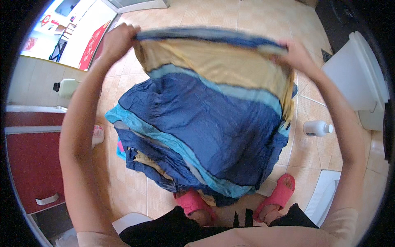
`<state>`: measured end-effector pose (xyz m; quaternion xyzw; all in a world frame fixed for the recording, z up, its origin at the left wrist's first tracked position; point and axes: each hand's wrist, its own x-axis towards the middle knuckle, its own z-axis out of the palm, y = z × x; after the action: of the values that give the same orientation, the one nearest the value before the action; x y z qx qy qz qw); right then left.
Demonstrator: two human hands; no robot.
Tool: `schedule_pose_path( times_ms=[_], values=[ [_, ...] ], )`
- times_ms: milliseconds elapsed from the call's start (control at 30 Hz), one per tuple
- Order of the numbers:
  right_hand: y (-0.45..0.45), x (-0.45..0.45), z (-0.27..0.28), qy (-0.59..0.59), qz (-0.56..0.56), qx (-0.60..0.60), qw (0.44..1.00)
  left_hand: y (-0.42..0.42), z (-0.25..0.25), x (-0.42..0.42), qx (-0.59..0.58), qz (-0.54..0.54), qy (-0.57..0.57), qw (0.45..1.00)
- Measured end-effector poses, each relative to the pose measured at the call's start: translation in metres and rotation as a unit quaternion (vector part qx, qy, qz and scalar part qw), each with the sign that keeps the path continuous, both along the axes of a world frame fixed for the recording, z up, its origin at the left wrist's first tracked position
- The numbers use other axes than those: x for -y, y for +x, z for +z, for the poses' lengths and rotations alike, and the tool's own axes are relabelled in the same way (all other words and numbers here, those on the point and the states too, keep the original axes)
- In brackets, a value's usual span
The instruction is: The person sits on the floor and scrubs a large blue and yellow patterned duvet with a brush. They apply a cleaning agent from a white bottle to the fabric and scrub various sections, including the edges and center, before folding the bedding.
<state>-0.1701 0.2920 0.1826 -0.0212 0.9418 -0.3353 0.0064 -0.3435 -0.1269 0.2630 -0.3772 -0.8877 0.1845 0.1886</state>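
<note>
A large cloth in navy blue, light blue and tan stripes is spread in front of me. My left hand grips its far left corner, and my right hand holds the far right side. Between them the far edge is raised, blurred and folded, with a tan band showing below it. The near part drapes in several loose layers down toward my feet. Under its left side, a bit of a blue and pink object peeks out; the rest is hidden by the cloth.
A white bottle lies on the tiled floor at right, near a white bin. On the left are a dark red cabinet, a pale jug and a white container. Pink slippers are on my feet.
</note>
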Motion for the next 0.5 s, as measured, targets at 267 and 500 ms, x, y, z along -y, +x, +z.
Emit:
schedule_pose_path(
  times_ms=[267, 500],
  values=[
    [-0.111, -0.018, -0.002, 0.287, -0.149, -0.198, 0.925, -0.085, -0.009, -0.020, -0.026, 0.328, 0.242, 0.913],
    [0.027, 0.004, -0.113, 0.155, -0.163, -0.082, 0.971, 0.072, -0.167, -0.004, 0.275, 0.067, 0.263, 0.922]
  ],
)
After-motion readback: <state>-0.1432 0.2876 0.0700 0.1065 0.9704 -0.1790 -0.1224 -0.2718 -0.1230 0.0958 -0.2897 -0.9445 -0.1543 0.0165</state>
